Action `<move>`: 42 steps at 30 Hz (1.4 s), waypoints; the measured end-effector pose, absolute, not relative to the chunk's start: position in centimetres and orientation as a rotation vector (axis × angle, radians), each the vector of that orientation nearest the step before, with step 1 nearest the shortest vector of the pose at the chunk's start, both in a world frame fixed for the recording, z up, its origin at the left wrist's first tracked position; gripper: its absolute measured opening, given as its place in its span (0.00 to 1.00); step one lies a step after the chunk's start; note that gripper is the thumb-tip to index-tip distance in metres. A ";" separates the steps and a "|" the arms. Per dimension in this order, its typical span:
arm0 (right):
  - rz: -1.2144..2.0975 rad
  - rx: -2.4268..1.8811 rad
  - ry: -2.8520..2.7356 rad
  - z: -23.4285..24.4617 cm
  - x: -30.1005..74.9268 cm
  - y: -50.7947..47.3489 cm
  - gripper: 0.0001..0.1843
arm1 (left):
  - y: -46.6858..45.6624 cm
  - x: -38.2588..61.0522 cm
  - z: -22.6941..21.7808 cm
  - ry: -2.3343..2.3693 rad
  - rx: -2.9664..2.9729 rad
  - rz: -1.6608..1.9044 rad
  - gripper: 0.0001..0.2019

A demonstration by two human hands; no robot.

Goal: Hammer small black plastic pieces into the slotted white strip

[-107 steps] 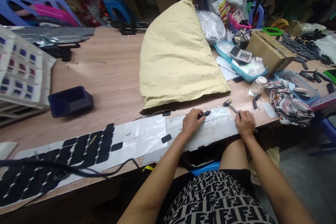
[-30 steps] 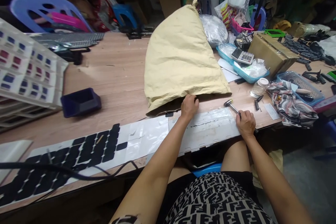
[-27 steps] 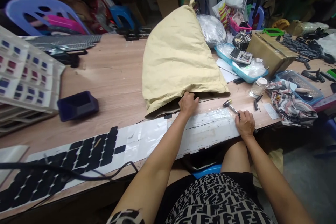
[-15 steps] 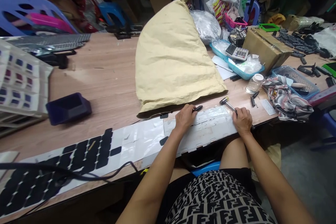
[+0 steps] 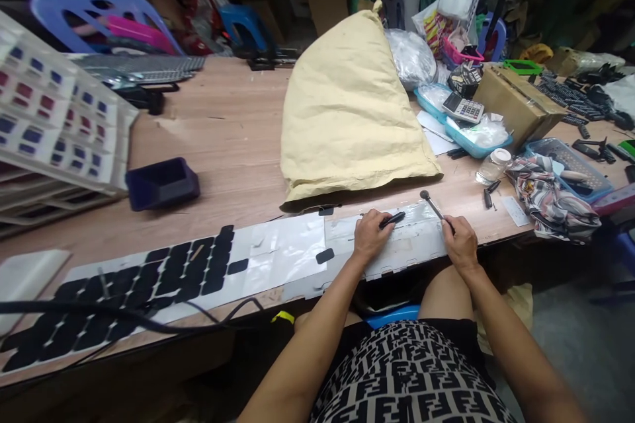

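Note:
My left hand (image 5: 370, 238) rests on a long white backing sheet (image 5: 278, 258) at the table's front edge, its fingers pinching a small black part (image 5: 393, 218) down on the sheet. My right hand (image 5: 460, 243) is closed round the handle of a small hammer (image 5: 430, 203), whose head is raised a little above the sheet's right end. Rows of black pads (image 5: 149, 284) cover the left stretch of the sheet; a loose black pad (image 5: 325, 256) lies close to my left wrist.
A big tan sack (image 5: 352, 112) lies behind the sheet. A dark blue tray (image 5: 161, 183) and stacked white trays (image 5: 54, 139) stand left. A calculator (image 5: 462, 106), cardboard box (image 5: 516, 106), jar (image 5: 490, 165), cloth (image 5: 550, 198) and baskets crowd the right. A black cable (image 5: 124, 314) crosses the front left.
My left hand went to the mouth of the sack, came back with a small black part and set it on the sheet. The hammer head in my right hand has lifted slightly.

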State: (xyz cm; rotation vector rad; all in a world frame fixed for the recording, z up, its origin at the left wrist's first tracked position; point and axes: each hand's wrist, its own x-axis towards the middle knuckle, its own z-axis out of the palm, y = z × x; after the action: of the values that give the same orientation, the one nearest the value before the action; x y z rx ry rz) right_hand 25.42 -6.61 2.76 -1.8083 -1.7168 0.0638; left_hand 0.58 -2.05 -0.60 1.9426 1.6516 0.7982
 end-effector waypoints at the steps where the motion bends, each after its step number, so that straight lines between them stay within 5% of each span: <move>1: 0.154 -1.748 -1.714 3.2 24.7 -7.1 0.15 | -2.0 0.5 -0.6 1.651 1.936 0.801 0.07; 22: 0.347 -1.624 -1.888 3.3 20.9 -9.4 0.15 | -1.8 0.7 -0.1 1.645 1.887 0.788 0.07; 32: -0.341 -1.969 -1.812 1.2 28.5 -4.6 0.13 | -1.5 0.6 -0.2 1.627 1.891 0.765 0.08; 42: -0.386 -2.040 -1.801 0.3 28.2 -4.7 0.13 | -11.9 -0.2 -0.6 1.024 1.990 0.836 0.12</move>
State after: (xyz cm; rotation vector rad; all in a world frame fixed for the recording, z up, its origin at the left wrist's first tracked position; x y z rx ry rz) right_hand 28.19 -4.69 0.33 -2.0405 -1.8012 -0.3861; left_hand -0.24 -11.92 -0.65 1.9901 1.0240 0.8361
